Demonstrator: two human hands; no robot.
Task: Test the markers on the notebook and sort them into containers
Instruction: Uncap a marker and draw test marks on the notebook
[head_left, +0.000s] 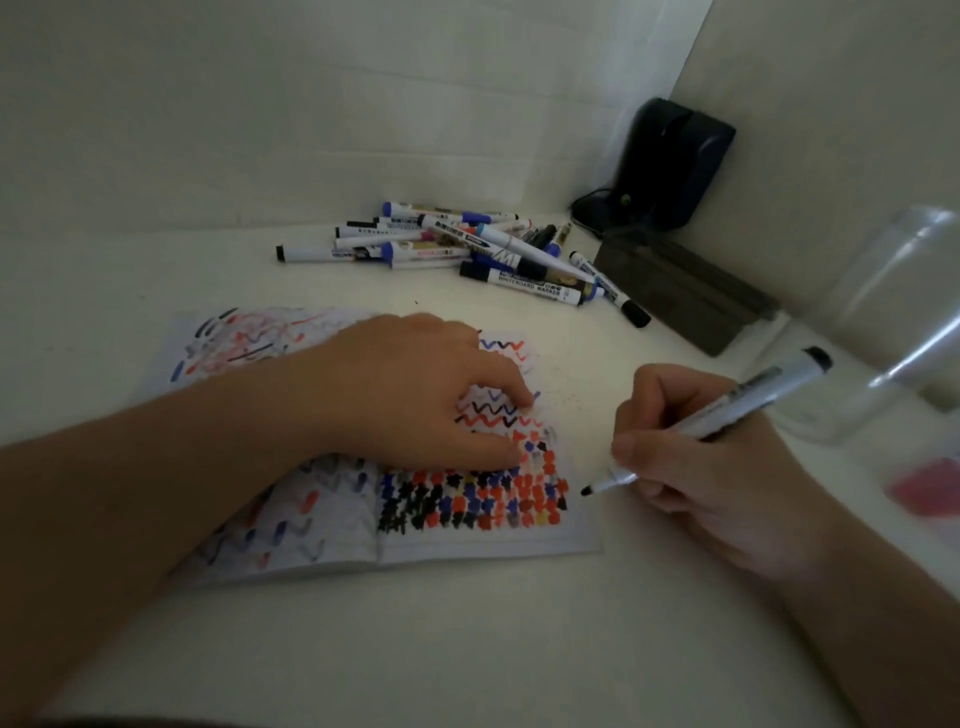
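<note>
open notebook (467, 540) flat on the white table (467, 649), pages crowded with red, blue and black test marks. left hand (415, 395) pressed palm-down on the notebook's right page, fingers spread, fingertips (524, 397) touching the zigzag lines. right hand (696, 467) just beside the notebook's right edge, pinching a black whiteboard marker (727, 421), uncapped tip pointed at the page margin, cap end tilted up and away. pile of whiteboard markers (467, 249) beyond the notebook's far edge, caps black and blue. dark wooden block (675, 291) right of that pile, black device (670, 166) behind it. clear plastic container (893, 322) far right of the notebook, blurred.
</note>
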